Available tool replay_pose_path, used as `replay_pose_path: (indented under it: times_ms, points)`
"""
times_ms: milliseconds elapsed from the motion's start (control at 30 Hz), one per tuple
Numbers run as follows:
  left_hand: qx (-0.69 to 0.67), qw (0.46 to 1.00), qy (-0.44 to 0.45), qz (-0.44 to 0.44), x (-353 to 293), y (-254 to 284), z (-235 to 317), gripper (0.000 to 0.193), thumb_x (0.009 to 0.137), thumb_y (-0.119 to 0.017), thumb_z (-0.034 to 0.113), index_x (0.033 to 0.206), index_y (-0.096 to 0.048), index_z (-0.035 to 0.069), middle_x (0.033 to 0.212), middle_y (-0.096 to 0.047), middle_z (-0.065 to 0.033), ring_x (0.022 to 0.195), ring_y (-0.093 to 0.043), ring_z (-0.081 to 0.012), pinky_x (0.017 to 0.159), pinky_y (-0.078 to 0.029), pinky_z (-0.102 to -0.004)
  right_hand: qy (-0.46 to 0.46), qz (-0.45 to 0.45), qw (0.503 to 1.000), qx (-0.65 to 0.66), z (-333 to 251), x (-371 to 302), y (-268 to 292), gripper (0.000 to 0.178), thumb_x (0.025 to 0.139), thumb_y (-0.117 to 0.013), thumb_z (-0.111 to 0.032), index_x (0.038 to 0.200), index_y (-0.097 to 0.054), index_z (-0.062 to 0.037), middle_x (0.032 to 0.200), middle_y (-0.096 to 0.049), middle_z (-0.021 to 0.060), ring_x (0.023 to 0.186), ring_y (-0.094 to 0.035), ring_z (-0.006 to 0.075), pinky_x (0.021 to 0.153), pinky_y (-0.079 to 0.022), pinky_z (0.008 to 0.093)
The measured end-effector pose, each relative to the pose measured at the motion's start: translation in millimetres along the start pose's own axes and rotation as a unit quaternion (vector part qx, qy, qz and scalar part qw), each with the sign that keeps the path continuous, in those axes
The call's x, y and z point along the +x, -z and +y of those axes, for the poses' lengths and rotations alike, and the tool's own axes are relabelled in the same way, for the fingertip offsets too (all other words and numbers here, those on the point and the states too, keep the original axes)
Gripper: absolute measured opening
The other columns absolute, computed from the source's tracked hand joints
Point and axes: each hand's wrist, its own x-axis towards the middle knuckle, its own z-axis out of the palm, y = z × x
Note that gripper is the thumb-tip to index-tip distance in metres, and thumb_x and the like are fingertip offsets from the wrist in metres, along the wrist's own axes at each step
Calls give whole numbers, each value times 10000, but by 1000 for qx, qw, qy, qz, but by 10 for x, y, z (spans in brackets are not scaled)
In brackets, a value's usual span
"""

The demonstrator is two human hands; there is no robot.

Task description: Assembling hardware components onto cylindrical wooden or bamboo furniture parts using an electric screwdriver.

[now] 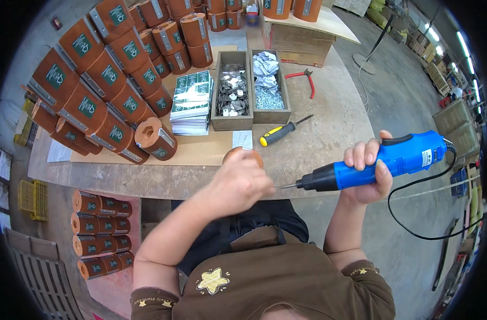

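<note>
In my right hand is a blue electric screwdriver with a black nose, held level, its thin bit pointing left. The bit's tip is close to the fingers of my left hand, which is closed and slightly blurred near the table's front edge. A rounded reddish-brown piece shows just behind that hand, mostly covered by it; what the fingers pinch is hidden. Beyond lies a yellow-and-black screwdriver. Two wooden boxes stand side by side, one holding dark and white metal pieces, the other screws and crumpled plastic.
Stacked reddish-brown cylinders with green labels fill the table's left side. Near the boxes are a pile of label sheets and red-handled pliers. More cylinders lie lower left. A black cord hangs at right.
</note>
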Motion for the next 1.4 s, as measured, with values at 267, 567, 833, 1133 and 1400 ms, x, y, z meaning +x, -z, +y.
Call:
replay_pose_path:
  times_ms: [267,567,833,1133,1400]
  points:
    - [82,962,258,-25,909,-218,-1352,180,751,-580,206,844,-644,65,832,-620,-134,823,-590,-313,714,-465,-397,12,51,999,-1,-187,37,113,560,747,-516,-108,1252,-289,-20,807,-485,64,668,-473,160,641,-418,323]
    - [275,886,307,-215,1318,-902,-1794,193,743,-520,147,865,-669,146,987,-635,-71,980,-569,-237,918,-285,-482,21,99,991,-92,-416,-93,369,541,753,-518,-115,1231,-285,-13,769,-470,59,637,-471,152,598,-416,298]
    - [328,911,185,-165,1316,-763,-1632,184,749,-527,128,868,-668,135,905,-647,-32,933,-586,-222,890,-265,-527,17,112,991,-70,-270,5,383,526,751,-521,-101,1217,-296,-3,764,-479,64,622,-470,148,595,-421,294]
    - [261,942,204,-52,1251,-632,-1354,73,729,-574,176,723,-644,156,801,-643,-47,863,-594,-214,854,-322,-483,31,87,994,-65,-417,-70,243,508,770,-513,-110,1221,-302,-9,778,-482,60,644,-472,143,605,-411,288]
    - [-152,980,54,118,344,-242,5,135,675,-688,138,697,-578,63,624,-566,-83,612,-561,-269,596,-426,-365,93,50,994,-32,-553,-38,10,506,787,-517,-123,1228,-306,5,783,-436,53,687,-431,136,650,-390,292]
